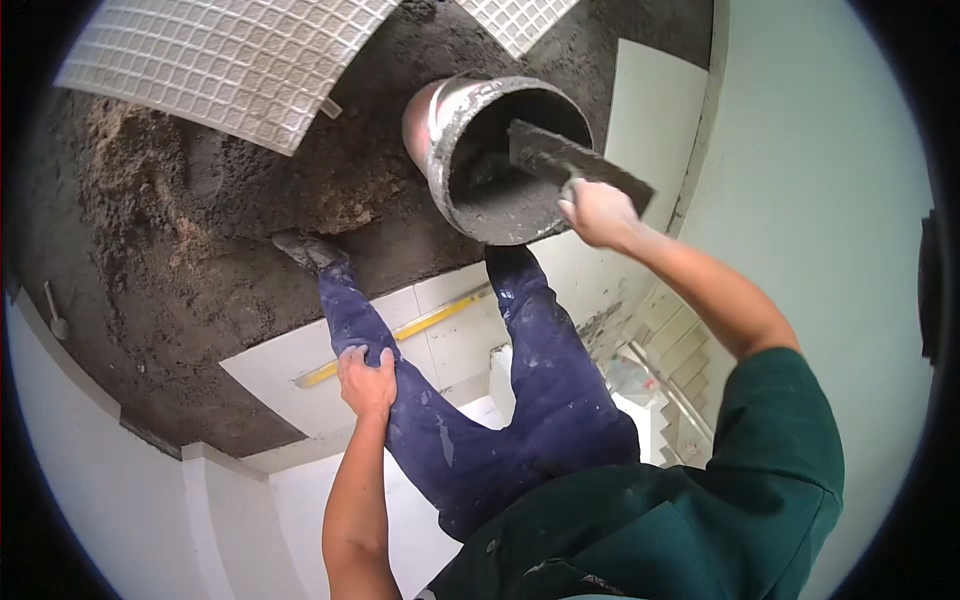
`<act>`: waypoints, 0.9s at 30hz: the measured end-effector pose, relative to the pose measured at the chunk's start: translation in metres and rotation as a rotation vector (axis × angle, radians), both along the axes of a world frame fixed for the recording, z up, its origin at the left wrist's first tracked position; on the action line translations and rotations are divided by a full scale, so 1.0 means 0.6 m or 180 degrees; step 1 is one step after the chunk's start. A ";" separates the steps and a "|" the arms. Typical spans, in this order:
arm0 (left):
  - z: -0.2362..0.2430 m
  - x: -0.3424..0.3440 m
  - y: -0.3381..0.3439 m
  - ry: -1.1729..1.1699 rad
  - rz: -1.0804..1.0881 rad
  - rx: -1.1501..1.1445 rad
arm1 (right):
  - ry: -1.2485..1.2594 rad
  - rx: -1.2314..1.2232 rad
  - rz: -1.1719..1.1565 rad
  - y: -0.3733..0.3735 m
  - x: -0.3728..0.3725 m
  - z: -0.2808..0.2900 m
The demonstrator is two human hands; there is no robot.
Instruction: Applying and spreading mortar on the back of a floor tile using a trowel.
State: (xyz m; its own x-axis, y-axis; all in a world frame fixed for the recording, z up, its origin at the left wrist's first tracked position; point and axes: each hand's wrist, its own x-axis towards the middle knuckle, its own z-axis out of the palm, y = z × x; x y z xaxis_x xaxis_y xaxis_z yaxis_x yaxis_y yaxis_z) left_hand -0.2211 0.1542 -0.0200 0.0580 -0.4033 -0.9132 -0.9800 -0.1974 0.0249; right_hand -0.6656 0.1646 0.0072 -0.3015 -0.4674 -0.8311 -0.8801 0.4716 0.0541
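My right hand [600, 212] is closed on the handle of a steel trowel [625, 180] smeared with grey mortar, its blade tilted over the mouth of a bucket [420, 135]. The bucket leans toward me, its inside coated in wet grey mortar. Lower left, my left hand [366, 382] rests on my left trouser leg [350, 310] at the knee, fingers apart and slightly bent. Beneath my legs a long yellow bar [440, 314] lies on white tiles [270, 380].
Dark, uneven mortar bed [170, 200] covers the left floor. Gridded tile backs [220, 60] lie above it, a white panel [660, 110] right of the bucket. A small tool [58, 325] is at far left. Pale walls [820, 200] flank me; steps [675, 340] descend at lower right.
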 end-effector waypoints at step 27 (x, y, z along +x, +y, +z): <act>-0.021 -0.075 0.058 -0.0138 -0.1073 -0.0135 | -0.1663 -0.0227 -0.2327 0.049 -0.011 -0.505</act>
State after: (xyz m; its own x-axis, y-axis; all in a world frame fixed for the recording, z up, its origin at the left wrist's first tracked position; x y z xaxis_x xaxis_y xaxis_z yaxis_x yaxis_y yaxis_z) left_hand -0.2660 0.1891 -0.0325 -0.0465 -0.4440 -0.8948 -0.9903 0.1380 -0.0170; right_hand -0.6722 0.1939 -0.2956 -0.1357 -0.3630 -0.9219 -0.2632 0.9102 -0.3196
